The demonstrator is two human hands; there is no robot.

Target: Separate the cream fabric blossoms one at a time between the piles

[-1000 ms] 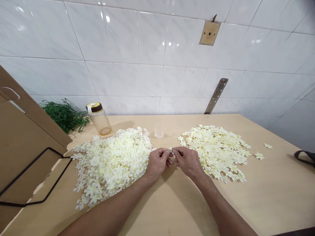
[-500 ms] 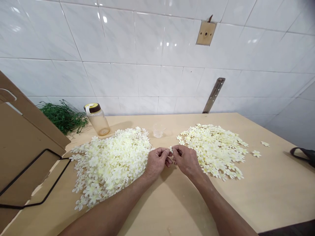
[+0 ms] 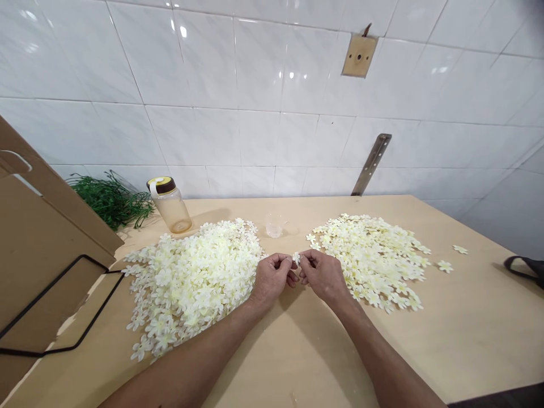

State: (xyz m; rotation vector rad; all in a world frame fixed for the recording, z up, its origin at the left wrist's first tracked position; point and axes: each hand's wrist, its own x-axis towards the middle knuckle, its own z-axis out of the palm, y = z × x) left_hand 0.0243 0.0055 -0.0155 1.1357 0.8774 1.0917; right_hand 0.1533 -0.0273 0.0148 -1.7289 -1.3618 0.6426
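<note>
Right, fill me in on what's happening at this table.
A person's left hand and right hand hold a small white flower at their fingertips, above the table. A left heap of pale flowers and a right heap of pale flowers lie on either side. A clear cup stands beyond the hands.

A clear bottle (image 3: pixel 175 212) stands on the table (image 3: pixel 480 317). Left of the bottle are green sprigs (image 3: pixel 108 198), cardboard (image 3: pixel 51 226) and a black wire frame (image 3: pixel 25 353); right of it, a wall plate (image 3: pixel 359 55), a metal bracket (image 3: pixel 373 164) and a black strap (image 3: pixel 534 265).
</note>
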